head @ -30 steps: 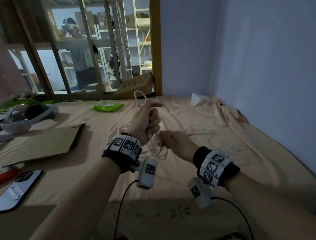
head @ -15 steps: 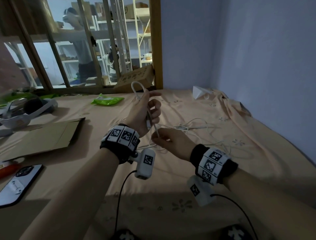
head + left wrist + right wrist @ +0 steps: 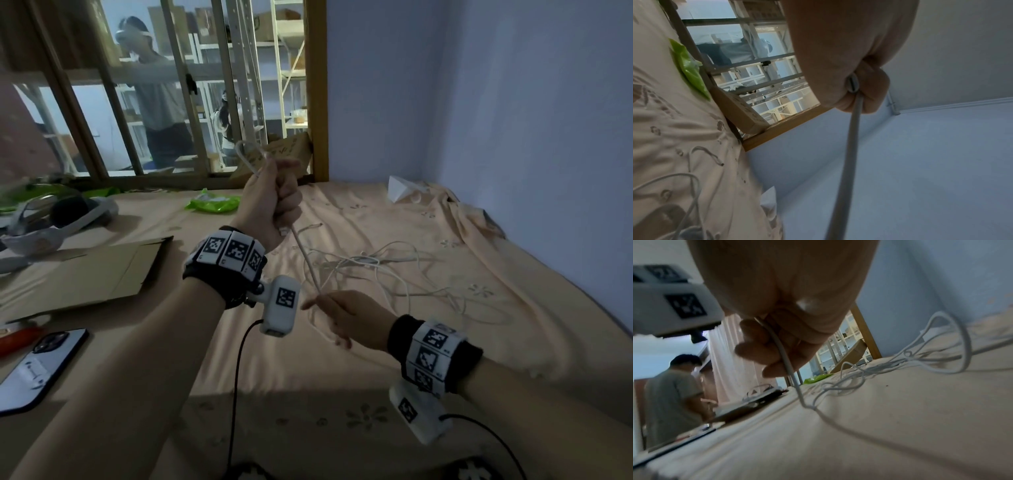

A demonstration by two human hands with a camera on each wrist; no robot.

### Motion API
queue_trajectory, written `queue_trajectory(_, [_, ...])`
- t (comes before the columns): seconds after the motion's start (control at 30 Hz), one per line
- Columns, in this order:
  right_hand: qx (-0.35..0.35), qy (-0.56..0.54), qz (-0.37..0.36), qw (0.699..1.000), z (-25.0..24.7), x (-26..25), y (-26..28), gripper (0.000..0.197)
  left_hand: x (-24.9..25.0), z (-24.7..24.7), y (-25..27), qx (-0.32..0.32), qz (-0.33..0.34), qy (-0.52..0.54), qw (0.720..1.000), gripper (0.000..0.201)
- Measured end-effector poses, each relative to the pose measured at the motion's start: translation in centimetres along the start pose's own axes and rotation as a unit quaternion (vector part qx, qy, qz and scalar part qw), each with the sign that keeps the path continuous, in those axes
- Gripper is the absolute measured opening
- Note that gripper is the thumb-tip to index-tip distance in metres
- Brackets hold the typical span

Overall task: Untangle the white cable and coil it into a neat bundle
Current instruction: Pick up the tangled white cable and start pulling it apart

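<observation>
Now the left hand (image 3: 272, 202) grips the first loop of the white cable (image 3: 363, 263), the right hand (image 3: 346, 317) pinches the taut strand, most cable lies tangled on the bed (image 3: 445, 342), so coiling probably needs more slack.

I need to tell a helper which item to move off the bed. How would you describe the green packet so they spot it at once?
Start at the barred window at the far end of the bed. Just below its sill, left of the raised left hand, lies the green packet, flat on the peach sheet. It is the only bright green, crinkly plastic thing there, unlike the brown cardboard nearer the camera.
</observation>
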State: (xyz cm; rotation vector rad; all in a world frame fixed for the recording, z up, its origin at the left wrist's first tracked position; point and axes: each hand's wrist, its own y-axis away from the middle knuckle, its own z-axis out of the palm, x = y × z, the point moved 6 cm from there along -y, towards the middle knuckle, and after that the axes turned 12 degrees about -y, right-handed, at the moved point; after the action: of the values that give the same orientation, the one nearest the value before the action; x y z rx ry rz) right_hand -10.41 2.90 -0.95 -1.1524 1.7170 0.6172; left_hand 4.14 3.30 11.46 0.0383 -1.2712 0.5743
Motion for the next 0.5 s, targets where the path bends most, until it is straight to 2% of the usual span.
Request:
queue_trajectory(0.07, [-0.004,0.114,-0.007,0.993,-0.4,-0.1,0.1,0.04,0.4,-0.3,0.2,-0.01,-0.002,-0.03,1.0,0.042])
queue_trajectory(0.13, [-0.029,0.231,-0.021,0.972,-0.7,-0.5,-0.1,0.039,0.0,-0.3,0.8,-0.03,-0.02,-0.08,0.996,0.044])
queue_trajectory(0.2, [-0.04,0.288,-0.04,0.956,-0.9,-1.1,-0.5,0.033,-1.1,0.2,1.5,-0.058,-0.058,-0.135,0.987,0.045])
queue_trajectory(0.27, [-0.021,0.323,-0.06,0.944,-1.2,-2.0,-1.1,0.028,-2.7,0.9,2.3,-0.092,-0.1,-0.166,0.977,0.045])
queue_trajectory(0.37, [0.035,0.323,-0.114,0.939,-2.5,-4.3,-1.9,0.016,-5.0,1.3,2.9,-0.121,-0.143,-0.182,0.965,0.046])
queue_trajectory(0.5, [0.077,0.219,-0.149,0.961,-4.3,-5.9,-2.5,0.019,-7.2,1.4,3.8,-0.14,-0.176,-0.209,0.952,0.046])
